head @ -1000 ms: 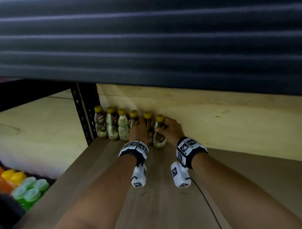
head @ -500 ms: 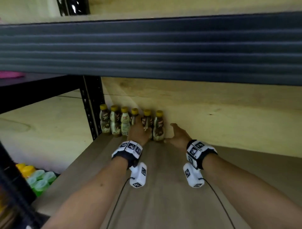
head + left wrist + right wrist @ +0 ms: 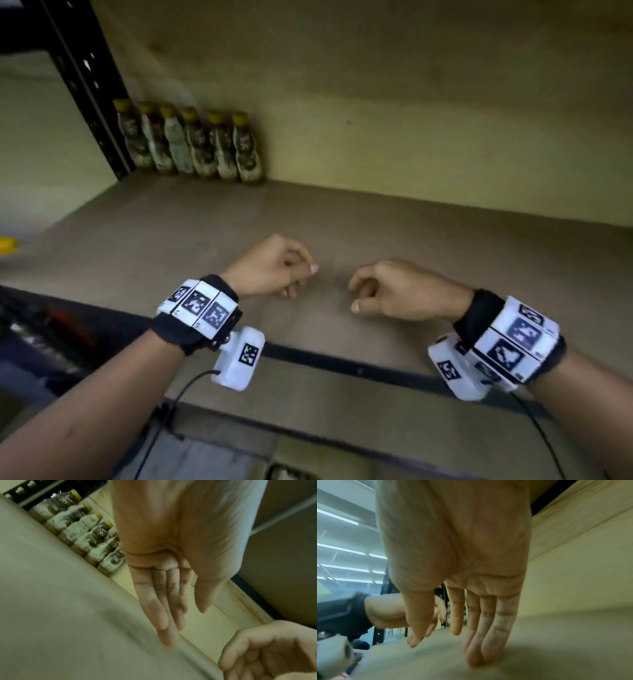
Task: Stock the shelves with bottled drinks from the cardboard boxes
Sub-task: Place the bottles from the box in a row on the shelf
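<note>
Wood-grain shelf board (image 3: 394, 240), pale brown, lies under both my hands, with a dark metal front edge (image 3: 342, 361) nearer me than the wrists. My left hand (image 3: 270, 267) hovers over it holding nothing, fingers (image 3: 159, 601) relaxed and loosely together. My right hand (image 3: 400, 291) is level with it and a little apart, likewise slack and unladen, fingers (image 3: 489, 626) hanging down toward the board. Six bottled drinks (image 3: 188, 144), yellow-capped, stand upright in one touching row, well beyond my left hand, against the pale back panel (image 3: 411, 120). Black perforated upright post (image 3: 89, 85), just left of that row. Ceiling strip lights (image 3: 342, 549), visible past my right thumb.
</note>
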{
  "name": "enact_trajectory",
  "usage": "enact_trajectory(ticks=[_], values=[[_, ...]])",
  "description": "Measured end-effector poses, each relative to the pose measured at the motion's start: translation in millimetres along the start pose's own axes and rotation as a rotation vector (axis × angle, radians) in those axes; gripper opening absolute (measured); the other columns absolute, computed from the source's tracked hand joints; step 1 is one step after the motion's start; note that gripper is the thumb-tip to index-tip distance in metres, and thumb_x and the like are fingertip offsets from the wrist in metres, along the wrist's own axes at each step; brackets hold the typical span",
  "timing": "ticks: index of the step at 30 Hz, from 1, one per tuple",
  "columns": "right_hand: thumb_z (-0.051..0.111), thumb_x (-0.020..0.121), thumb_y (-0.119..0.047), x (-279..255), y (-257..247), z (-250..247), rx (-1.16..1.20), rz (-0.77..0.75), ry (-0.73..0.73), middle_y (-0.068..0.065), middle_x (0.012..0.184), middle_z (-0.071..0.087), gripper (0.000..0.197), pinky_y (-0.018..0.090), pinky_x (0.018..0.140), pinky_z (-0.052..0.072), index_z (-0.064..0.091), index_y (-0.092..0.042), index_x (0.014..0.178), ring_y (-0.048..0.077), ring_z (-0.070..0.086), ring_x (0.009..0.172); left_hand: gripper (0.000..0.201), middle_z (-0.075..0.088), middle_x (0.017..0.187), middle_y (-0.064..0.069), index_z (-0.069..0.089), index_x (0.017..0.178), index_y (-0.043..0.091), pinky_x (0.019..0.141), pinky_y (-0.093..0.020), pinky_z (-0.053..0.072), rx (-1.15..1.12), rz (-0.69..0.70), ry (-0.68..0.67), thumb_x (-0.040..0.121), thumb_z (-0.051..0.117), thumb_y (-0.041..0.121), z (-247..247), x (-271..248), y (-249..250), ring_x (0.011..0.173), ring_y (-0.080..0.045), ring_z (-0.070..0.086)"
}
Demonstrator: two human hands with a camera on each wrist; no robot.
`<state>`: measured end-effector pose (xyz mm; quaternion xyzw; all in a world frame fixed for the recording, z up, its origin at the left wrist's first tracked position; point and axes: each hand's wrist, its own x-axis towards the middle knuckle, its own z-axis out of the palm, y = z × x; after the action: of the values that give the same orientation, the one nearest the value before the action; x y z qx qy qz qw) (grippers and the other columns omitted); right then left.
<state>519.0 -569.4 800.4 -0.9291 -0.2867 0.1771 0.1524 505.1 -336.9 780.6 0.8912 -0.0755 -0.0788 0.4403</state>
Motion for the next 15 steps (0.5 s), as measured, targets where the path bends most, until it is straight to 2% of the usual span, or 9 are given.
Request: enact_trajectory(ticks=[2, 5, 7, 9, 10, 12, 14, 15], values=[[0.068, 0.086, -0.044, -33, 6, 20, 0.057, -0.040, 0.016, -0.011, 0.092, 0.068, 0.026, 0.022, 0.074, 0.049, 0.067, -0.027, 0.105, 0.001, 0.061, 0.079, 0.022, 0.069, 0.064, -0.009, 0.062, 0.073, 0.013, 0.046, -0.025, 0.049, 0.009, -0.044, -0.079, 0.092, 0.063, 0.024, 35, -21, 4, 0.051, -0.022, 0.064], [0.069, 0.086, -0.038, -70, 13, 50, 0.180, -0.076, 0.110, -0.011, 0.075, 0.068, 0.014, 0.022, 0.066, 0.050, 0.071, -0.025, 0.088, 0.002, 0.061, 0.070, 0.032, 0.067, 0.056, -0.008, 0.061, 0.064, 0.008, 0.047, -0.027, 0.048, -0.037, -0.099, 0.006, 0.091, 0.063, 0.023, 63, -54, 2, 0.046, -0.020, 0.062], [0.069, 0.086, -0.034, -91, 15, 71, 0.250, -0.080, 0.261, -0.012, 0.071, 0.068, 0.010, 0.022, 0.063, 0.049, 0.071, -0.025, 0.081, 0.003, 0.062, 0.068, 0.034, 0.068, 0.057, -0.008, 0.063, 0.063, 0.004, 0.050, -0.031, 0.052, -0.056, -0.123, 0.050, 0.091, 0.063, 0.024, 72, -77, -4, 0.049, -0.021, 0.065], [0.069, 0.087, -0.025, -107, 14, 95, 0.381, -0.083, 0.427, -0.012, 0.072, 0.069, 0.007, 0.018, 0.062, 0.048, 0.071, -0.022, 0.081, 0.004, 0.063, 0.068, 0.032, 0.070, 0.059, -0.006, 0.067, 0.065, 0.004, 0.053, -0.030, 0.056, -0.018, -0.130, 0.004, 0.089, 0.065, 0.024, 85, -99, -14, 0.054, -0.017, 0.068], [0.069, 0.087, -0.020, -112, 12, 110, 0.485, -0.069, 0.451, -0.011, 0.072, 0.069, 0.006, 0.016, 0.062, 0.048, 0.070, -0.020, 0.081, 0.004, 0.063, 0.067, 0.029, 0.071, 0.061, -0.004, 0.069, 0.066, 0.006, 0.055, -0.028, 0.057, 0.000, -0.146, -0.030, 0.088, 0.067, 0.024, 93, -109, -23, 0.056, -0.015, 0.069], [0.069, 0.087, -0.016, -118, 10, 151, 0.614, -0.009, 0.398, -0.010, 0.072, 0.068, 0.007, 0.014, 0.062, 0.048, 0.068, -0.020, 0.081, 0.003, 0.062, 0.067, 0.024, 0.072, 0.064, -0.001, 0.071, 0.070, 0.010, 0.061, -0.029, 0.057, 0.011, -0.198, -0.108, 0.087, 0.068, 0.026, 109, -124, -52, 0.062, -0.016, 0.069], [0.067, 0.088, -0.018, -118, 13, 202, 0.621, 0.089, 0.275, -0.010, 0.075, 0.068, 0.006, 0.020, 0.066, 0.050, 0.067, -0.022, 0.083, 0.004, 0.063, 0.071, 0.020, 0.073, 0.068, 0.003, 0.072, 0.073, 0.015, 0.068, -0.032, 0.055, 0.025, -0.253, -0.191, 0.086, 0.068, 0.029, 124, -133, -90, 0.066, -0.016, 0.069], [0.066, 0.089, -0.020, -117, 17, 231, 0.595, 0.145, 0.203, -0.010, 0.077, 0.068, 0.005, 0.023, 0.069, 0.051, 0.066, -0.022, 0.084, 0.005, 0.063, 0.073, 0.018, 0.072, 0.067, 0.008, 0.073, 0.074, 0.017, 0.069, -0.031, 0.053, 0.039, -0.275, -0.224, 0.086, 0.068, 0.029, 130, -135, -109, 0.066, -0.011, 0.068]])
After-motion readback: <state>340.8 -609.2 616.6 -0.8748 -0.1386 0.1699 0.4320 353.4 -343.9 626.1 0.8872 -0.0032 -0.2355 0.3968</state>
